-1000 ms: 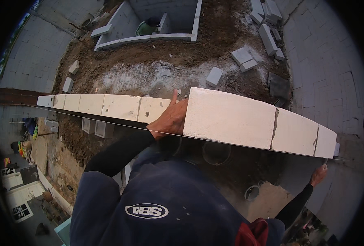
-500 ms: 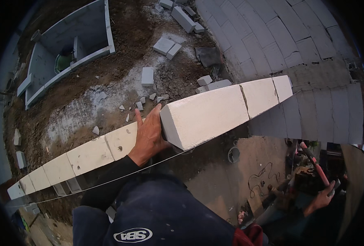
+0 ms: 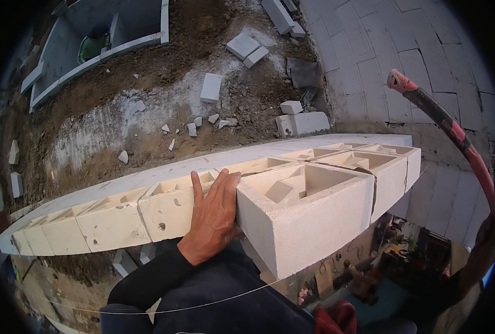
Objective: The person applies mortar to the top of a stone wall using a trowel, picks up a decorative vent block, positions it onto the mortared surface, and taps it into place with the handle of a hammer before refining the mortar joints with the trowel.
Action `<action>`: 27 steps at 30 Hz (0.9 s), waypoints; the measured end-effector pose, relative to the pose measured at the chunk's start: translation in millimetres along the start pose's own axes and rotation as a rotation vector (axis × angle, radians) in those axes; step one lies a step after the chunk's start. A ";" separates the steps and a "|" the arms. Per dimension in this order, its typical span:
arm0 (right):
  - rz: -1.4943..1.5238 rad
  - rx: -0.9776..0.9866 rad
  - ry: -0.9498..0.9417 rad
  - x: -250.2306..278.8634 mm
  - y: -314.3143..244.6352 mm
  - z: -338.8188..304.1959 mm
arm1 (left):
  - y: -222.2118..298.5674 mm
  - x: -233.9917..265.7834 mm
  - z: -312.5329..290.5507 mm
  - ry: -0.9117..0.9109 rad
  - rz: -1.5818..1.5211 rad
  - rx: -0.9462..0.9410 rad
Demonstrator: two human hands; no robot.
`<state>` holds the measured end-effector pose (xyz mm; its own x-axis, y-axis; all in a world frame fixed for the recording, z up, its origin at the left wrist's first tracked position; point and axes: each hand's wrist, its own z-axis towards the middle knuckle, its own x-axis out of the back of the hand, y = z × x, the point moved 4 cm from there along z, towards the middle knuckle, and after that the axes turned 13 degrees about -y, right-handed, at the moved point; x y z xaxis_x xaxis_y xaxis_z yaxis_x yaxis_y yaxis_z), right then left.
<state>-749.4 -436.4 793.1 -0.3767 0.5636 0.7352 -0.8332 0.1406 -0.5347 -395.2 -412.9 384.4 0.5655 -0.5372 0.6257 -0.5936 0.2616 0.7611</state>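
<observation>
My left hand [image 3: 211, 217] lies on the wall of pale blocks, fingers stretched out and thumb spread. Its fingertips touch the end of a cream-white block [image 3: 325, 217] with recesses in its top, which stands out toward me from the row. More pale blocks [image 3: 111, 225] run off to the left. At the far right my right hand [image 3: 481, 245], in deep shadow, grips a tool with a long red and black handle [image 3: 448, 122]. The handle points up and leftward, its free end raised above the wall. The tool's other end is hidden in the dark.
A thin string [image 3: 219, 303] passes between me and the wall. Beyond the wall, loose white blocks [image 3: 211, 88] and broken bits lie on bare soil [image 3: 186, 50]. A block-walled pit [image 3: 111, 53] is at the far left; a grey block wall [image 3: 370, 67] rises at the right.
My right hand has raised the tool from low at the right to above the wall's right end. My left hand stays by the block end. The view has tilted, showing the block tops.
</observation>
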 end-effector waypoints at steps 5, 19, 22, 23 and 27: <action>-0.636 -0.015 -0.430 -112.0 20.2 48.7 | 3.9 1.3 2.7 -0.017 -0.020 0.031; -0.588 0.149 -0.832 -217.4 14.3 36.2 | 4.9 -1.0 5.4 -0.034 -0.016 0.087; -0.631 0.105 -0.901 -200.3 19.1 48.8 | 2.4 0.7 6.3 -0.021 -0.012 0.068; -0.637 0.094 -0.894 -196.6 14.7 46.9 | -0.3 -0.5 6.5 -0.018 -0.016 0.055; -0.542 0.123 -0.841 -204.3 16.7 40.1 | 2.7 -2.9 4.5 0.016 0.008 0.096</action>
<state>-702.6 -581.8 650.7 -0.0580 -0.3151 0.9473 -0.9950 0.0956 -0.0291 -401.0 -414.2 384.0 0.5694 -0.5226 0.6346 -0.6495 0.1873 0.7370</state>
